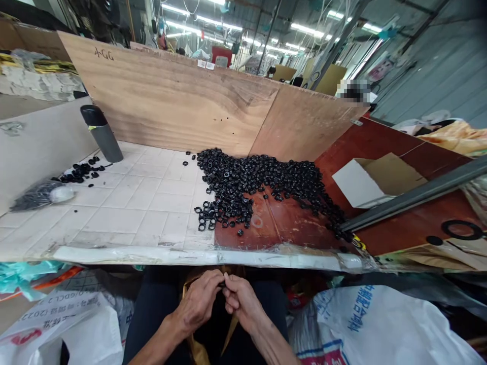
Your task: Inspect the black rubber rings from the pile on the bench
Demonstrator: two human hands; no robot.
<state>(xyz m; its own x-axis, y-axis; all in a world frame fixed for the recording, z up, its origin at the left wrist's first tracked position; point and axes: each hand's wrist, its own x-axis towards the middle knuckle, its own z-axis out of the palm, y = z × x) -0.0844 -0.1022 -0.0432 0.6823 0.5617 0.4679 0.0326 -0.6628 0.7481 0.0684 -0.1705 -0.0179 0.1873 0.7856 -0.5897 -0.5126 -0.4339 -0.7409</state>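
Both hands meet over my lap, just below the table's front edge. My left hand (198,303) has its fingers closed on a small dark piece, mostly hidden between the fingertips. My right hand (243,302) touches the same piece with thumb and fingers pinched, its other fingers curled. Beyond them, on the table (152,203), lies a large heap of small black rings (258,172), spread over the white tiled part and the red-brown board (289,223). Several loose rings lie near the heap's front left end.
A dark bottle (102,134) stands at the back left by loose black pieces (79,172) and a plastic bag (38,195). Wooden panels (182,96) wall the back. An open box (365,182) and metal bar (411,190) are right. White sacks (388,319) lie below.
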